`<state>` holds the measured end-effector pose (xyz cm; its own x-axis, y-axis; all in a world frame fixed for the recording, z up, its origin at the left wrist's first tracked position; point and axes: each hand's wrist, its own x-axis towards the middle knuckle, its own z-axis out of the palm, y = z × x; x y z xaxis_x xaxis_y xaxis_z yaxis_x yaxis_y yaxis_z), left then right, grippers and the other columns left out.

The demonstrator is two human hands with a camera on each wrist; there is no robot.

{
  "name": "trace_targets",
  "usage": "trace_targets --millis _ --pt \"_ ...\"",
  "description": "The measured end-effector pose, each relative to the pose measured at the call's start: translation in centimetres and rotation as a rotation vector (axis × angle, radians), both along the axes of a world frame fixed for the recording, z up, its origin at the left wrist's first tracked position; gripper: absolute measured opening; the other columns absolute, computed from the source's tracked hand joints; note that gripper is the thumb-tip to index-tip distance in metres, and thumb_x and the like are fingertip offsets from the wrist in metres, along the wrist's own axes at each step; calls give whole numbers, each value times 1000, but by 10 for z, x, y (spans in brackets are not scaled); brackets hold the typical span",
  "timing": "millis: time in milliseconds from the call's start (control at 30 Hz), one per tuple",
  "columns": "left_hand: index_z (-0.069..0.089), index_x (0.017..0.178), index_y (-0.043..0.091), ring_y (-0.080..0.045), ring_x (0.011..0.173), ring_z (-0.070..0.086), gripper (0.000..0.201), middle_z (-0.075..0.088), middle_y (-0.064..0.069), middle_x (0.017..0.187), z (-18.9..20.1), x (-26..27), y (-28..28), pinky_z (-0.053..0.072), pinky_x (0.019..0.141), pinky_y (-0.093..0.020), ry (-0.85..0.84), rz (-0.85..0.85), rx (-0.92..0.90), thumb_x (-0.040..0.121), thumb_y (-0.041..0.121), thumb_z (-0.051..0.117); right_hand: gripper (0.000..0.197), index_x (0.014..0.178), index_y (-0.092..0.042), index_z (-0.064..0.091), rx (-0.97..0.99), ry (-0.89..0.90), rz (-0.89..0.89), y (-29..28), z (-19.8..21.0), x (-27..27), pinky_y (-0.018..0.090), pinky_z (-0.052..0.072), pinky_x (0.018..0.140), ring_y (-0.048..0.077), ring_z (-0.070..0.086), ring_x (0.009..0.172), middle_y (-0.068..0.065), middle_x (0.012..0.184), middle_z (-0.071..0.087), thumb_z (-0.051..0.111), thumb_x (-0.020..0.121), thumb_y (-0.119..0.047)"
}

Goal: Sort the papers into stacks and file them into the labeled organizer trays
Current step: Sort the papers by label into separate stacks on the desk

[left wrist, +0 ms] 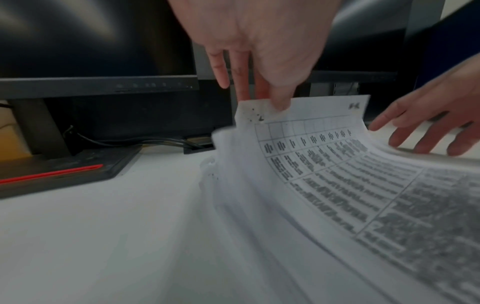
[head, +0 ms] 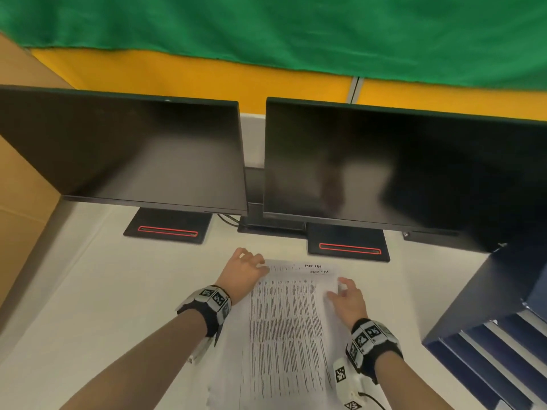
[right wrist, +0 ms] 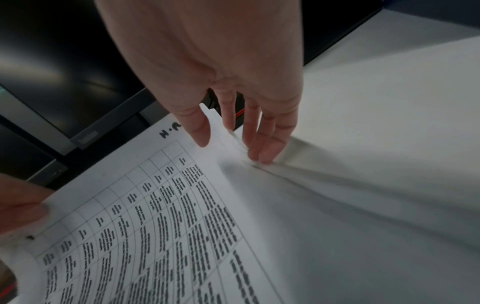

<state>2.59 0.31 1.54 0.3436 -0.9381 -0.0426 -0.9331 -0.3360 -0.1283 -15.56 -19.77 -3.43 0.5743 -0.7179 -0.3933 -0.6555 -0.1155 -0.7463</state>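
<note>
The paper stack (head: 287, 329) is seen at lower centre of the head view, lying on the white bench (head: 118, 306), with its long axis running from the bottom edge of the frame up toward the monitors (head: 384, 167). Both hands are placed at the stack's far end, one to each side, apart from one another.

The left hand (head: 241, 272) is at the upper-left corner of the stack. In the left wrist view the corner of the top sheet (left wrist: 324, 148) is pinched between thumb and fingers (left wrist: 241, 82) and lifted, so that the sheet curls upward.

The right hand (head: 347, 298) is at the right edge. In the right wrist view its fingers (right wrist: 267, 142) are extended, with the tips pressed against the sheet edges; the thumb lies over the top sheet. Nothing is clamped by it.

The dark blue organizer trays (head: 488, 344) stand at lower right of the head view, nearer the right hand. Labels cannot be read.

Judgement: separation of the top sheet is in hand; filing has not begun.
</note>
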Motion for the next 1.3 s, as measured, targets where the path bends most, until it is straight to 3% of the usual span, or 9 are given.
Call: trace_targets --millis 67,167,267,467,633,767,1033,1167,1300 --pt "73 87 31 -16 75 65 32 69 4 91 -1 -5 6 53 77 -32 91 -31 -116 58 29 87 43 121 -21 52 -2 -96 -14 -2 -1 2 36 43 94 26 54 99 12 114 47 69 81 -18" --pt "70 101 23 -18 87 60 17 64 1 104 -4 -13 12 48 78 -30 368 -25 -195 88 27 61 14 76 -24 61 -66 -189 10 -1 0 3 32 44 83 23 53 86 9 97 51 74 77 -19" --pt "65 110 18 -16 97 57 29 59 0 112 -10 -8 8 44 87 -28 617 167 -186 98 30 42 34 60 -23 45 -59 -194 44 4 1 -2 25 38 66 22 48 74 6 80 49 74 77 -19" --pt "55 108 17 -23 98 55 18 55 -4 109 -14 18 -7 43 91 -35 546 418 -24 94 18 43 10 75 -17 64 96 -200 215 8 -2 -15 28 47 74 18 62 78 -3 79 67 73 79 -15" --pt "49 97 17 -21 83 52 29 41 2 96 -12 22 -8 41 72 -28 604 426 15 76 19 69 4 80 -14 64 72 -186 175 10 -4 -13 30 46 76 23 60 83 8 86 66 66 83 -13" --pt "49 87 19 -17 81 53 18 55 0 92 -14 19 -3 39 64 -20 629 385 -9 81 13 64 4 81 -19 64 79 -154 175 13 -5 -12 35 47 85 25 60 93 9 96 64 65 83 -16" --pt "57 104 18 -18 80 59 14 63 0 89 -6 8 3 46 72 -26 645 380 -93 91 19 54 15 97 -7 63 39 -217 116 13 1 -11 24 36 88 20 50 99 6 110 50 66 83 -4" --pt "49 112 24 -18 93 59 21 58 -1 116 -5 2 4 48 83 -30 696 272 -135 97 13 39 11 94 -13 62 68 -227 131 11 -1 -9 26 38 91 20 49 101 8 113 48 63 85 -6" --pt "52 115 33 -19 103 55 29 33 4 129 -10 -5 1 45 93 -30 787 262 -63 90 48 51 16 104 -11 61 166 -174 141 7 -4 -5 39 43 97 24 55 107 7 115 56 61 89 -16"
